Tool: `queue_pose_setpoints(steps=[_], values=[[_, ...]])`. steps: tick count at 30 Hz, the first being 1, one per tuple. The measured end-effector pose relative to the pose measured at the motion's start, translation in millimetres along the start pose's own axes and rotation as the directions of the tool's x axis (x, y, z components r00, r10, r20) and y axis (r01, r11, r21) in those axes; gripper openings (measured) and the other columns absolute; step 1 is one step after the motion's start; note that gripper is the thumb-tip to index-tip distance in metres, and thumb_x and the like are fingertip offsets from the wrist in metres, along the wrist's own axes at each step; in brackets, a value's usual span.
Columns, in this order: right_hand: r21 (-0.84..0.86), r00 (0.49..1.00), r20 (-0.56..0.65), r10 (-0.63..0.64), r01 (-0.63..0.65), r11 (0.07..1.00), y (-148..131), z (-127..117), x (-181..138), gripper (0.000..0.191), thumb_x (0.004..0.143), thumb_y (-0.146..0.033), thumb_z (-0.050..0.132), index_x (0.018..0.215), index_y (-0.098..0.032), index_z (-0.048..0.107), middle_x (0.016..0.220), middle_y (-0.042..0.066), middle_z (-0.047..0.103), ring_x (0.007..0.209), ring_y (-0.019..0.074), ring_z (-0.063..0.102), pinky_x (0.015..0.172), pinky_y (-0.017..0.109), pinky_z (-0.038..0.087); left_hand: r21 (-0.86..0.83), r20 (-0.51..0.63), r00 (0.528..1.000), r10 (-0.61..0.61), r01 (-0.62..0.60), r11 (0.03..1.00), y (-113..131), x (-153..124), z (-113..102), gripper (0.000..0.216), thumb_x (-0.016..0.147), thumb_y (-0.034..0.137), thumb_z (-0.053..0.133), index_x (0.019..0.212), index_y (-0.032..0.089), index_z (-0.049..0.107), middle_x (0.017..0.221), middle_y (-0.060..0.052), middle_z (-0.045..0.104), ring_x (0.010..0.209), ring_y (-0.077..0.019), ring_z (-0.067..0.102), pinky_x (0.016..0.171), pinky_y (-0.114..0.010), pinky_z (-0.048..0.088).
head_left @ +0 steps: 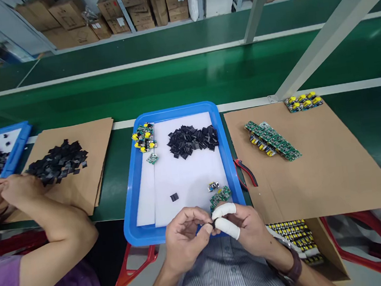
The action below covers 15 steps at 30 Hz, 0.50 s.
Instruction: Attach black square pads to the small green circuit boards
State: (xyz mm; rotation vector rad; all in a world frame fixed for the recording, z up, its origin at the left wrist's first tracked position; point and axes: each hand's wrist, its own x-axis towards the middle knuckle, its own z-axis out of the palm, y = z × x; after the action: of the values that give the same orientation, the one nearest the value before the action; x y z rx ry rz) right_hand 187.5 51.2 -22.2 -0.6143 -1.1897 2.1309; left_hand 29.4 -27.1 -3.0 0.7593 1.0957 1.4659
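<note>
My left hand and my right hand meet at the near edge of a blue tray. Both are closed in a pinch on a small dark piece, mostly hidden by the fingertips. White finger cots cover the right thumb and forefinger. Just beyond the fingers lie green circuit boards and a small component board. A few black pieces lie on the white liner, with a pile of black rectangular pieces farther back. Boards with yellow parts sit at the tray's left.
Red-handled pliers lie right of the tray. Cardboard there bears green board strips and yellow-topped boards. Below is a box of boards. At left, a co-worker's arm reaches beside black pieces.
</note>
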Motion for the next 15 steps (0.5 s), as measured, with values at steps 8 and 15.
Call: queue_pose_setpoints(steps=[8,15], values=[[-0.226,0.995,-0.065,-0.073,0.057,0.972,1.7,-2.0,-3.8,0.015,0.093,-0.018,0.068,0.103,-0.028,0.074,0.093,0.001,0.070,0.080,0.0143,0.067,0.075,0.025,0.057,0.314,-0.088,0.994,0.061,-0.030,0.949,10.6,-3.9,3.3,0.018,0.091,0.007,0.068,0.095,0.024,0.066,0.087,0.000,0.069,0.081,-0.0159,0.068,0.076,-0.028,0.059],[-0.553,0.953,-0.113,-0.279,0.173,0.815,7.5,1.1,-5.9,0.021,0.091,-0.012,0.064,0.105,-0.026,0.072,0.098,0.002,0.074,0.086,0.0156,0.069,0.079,0.025,0.057,0.577,-0.125,0.956,0.265,-0.147,0.803,-1.3,-12.1,17.0,0.022,0.090,0.004,0.063,0.095,0.024,0.057,0.084,0.001,0.061,0.079,-0.0155,0.063,0.073,-0.028,0.055]])
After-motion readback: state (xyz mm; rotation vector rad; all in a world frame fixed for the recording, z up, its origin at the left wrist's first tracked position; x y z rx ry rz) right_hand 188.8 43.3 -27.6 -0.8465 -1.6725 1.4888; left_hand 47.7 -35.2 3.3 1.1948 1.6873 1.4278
